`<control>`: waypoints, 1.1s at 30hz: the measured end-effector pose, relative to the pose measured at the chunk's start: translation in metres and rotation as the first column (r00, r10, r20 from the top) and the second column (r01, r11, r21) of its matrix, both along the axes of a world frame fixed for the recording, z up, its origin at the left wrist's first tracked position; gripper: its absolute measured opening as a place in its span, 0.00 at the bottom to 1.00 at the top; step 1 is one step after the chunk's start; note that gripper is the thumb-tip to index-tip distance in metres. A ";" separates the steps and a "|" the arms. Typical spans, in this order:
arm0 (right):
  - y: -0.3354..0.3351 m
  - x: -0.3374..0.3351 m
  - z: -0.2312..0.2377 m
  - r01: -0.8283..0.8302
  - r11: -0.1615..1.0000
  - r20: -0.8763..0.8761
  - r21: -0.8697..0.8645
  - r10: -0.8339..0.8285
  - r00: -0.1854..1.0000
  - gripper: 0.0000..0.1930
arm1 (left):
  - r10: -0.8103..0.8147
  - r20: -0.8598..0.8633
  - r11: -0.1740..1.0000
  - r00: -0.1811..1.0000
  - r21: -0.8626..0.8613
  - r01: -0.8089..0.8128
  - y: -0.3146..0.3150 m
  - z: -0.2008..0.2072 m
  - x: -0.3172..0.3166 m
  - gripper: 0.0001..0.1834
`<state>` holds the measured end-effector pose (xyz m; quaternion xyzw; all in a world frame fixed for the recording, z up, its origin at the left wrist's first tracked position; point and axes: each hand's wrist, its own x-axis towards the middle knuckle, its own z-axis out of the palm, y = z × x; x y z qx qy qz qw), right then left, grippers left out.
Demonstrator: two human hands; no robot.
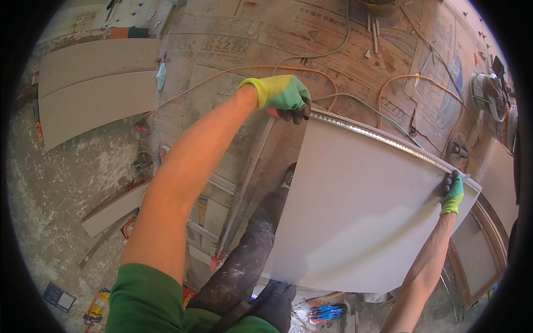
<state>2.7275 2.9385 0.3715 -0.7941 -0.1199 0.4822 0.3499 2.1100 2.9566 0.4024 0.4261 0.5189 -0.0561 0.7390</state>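
Observation:
A large pale grey-white board (355,200) lies in front of me, tilted, beside my legs. The silver blade of a tape measure (377,135) is stretched along its far edge. At the board's far left corner, my left hand (286,97), in a green and yellow glove with dark fingertips, is closed around the left end of the tape; a bit of red shows beside it, and the grip hides the rest. Near the far right corner, my right hand (452,191), gloved alike, has its fingers curled over the tape and the board's edge.
Left of my legs stands a metal-framed support (244,188). Orange (244,67) and green hoses cross the covered floor beyond. More boards (100,91) lie at far left. A brown frame (477,255) stands right, and blue gloves (326,313) lie near my feet.

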 end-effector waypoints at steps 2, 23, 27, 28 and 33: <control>0.000 0.001 0.001 -0.005 1.000 -0.094 -0.014 0.004 0.996 0.06 | 0.000 0.000 1.000 1.000 0.003 0.000 0.000 0.001 0.000 0.11; 0.005 -0.005 0.000 0.018 1.000 -0.046 -0.024 -0.019 0.999 0.07 | 0.004 -0.025 1.000 1.000 0.010 -0.004 0.001 0.002 0.000 0.11; 0.004 -0.004 0.002 -0.016 0.999 -0.053 -0.034 0.014 0.998 0.07 | -0.003 -0.027 1.000 1.000 0.017 0.004 0.001 0.003 0.000 0.11; 0.004 -0.004 0.002 -0.010 0.999 -0.064 -0.034 0.008 0.998 0.07 | -0.009 -0.035 1.000 0.999 0.024 0.010 0.001 0.003 0.000 0.11; 0.006 -0.009 0.001 0.036 0.999 0.020 -0.018 -0.036 0.999 0.06 | -0.002 -0.023 1.000 1.000 0.021 0.003 0.001 0.001 -0.001 0.11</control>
